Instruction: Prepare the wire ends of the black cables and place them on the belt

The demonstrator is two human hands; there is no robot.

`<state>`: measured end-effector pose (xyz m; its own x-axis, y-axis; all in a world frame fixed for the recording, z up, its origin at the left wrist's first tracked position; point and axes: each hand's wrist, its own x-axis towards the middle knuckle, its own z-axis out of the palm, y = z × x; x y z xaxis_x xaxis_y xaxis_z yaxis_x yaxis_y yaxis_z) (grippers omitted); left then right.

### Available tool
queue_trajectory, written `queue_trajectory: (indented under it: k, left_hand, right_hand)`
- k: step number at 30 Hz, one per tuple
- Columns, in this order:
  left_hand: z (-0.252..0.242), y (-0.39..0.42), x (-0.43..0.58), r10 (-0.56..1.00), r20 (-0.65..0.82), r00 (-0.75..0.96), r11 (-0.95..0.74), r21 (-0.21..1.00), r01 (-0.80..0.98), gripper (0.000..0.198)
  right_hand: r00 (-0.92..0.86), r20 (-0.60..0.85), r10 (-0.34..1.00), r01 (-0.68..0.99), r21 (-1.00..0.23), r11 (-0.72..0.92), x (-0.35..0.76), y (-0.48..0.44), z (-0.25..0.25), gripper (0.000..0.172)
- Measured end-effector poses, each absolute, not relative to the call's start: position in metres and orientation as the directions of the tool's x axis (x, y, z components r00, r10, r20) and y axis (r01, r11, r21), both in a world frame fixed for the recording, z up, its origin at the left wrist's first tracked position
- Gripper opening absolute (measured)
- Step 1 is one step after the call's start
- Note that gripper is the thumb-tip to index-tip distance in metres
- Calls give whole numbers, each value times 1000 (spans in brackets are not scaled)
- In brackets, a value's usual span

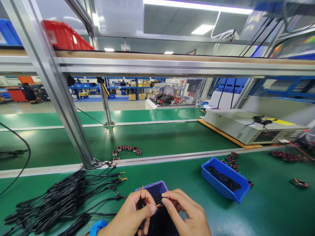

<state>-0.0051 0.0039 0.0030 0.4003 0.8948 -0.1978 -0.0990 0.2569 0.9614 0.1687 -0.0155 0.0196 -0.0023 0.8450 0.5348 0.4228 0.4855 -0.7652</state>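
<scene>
Curling over a purple bin at lower centre, the left hand pinches wires and the right hand has fingertips together, their hold unclear, with cables lower left, a blue bin right, a post beyond at left.

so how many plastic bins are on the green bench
2: a purple bin beneath the left hand and right hand, which partly hide it, and a blue bin to their right.
</scene>
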Motion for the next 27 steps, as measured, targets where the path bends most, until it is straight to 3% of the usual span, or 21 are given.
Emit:
queue_trajectory:
  k: [9, 18, 22, 27]
  left_hand:
    - [0, 5, -5, 893, -192, 407, 241, 968, -74, 51]
    - [0, 2, -4, 882, -222, 416, 277, 958, -76, 57]
    - [0, 4, -4, 883, -256, 393, 299, 953, -51, 55]
    - [12, 4, -6, 887, -264, 377, 316, 945, -81, 51]
  right_hand:
    - [56, 476, 878, 374, -825, 424, 164, -17, 16, 34]
    - [35, 181, 983, 113, -978, 176, 155, -13, 1, 40]
    - [104, 176, 979, 28, -984, 174, 152, -14, 1, 39]
    - [44, 219, 975, 103, -971, 214, 164, -11, 3, 32]
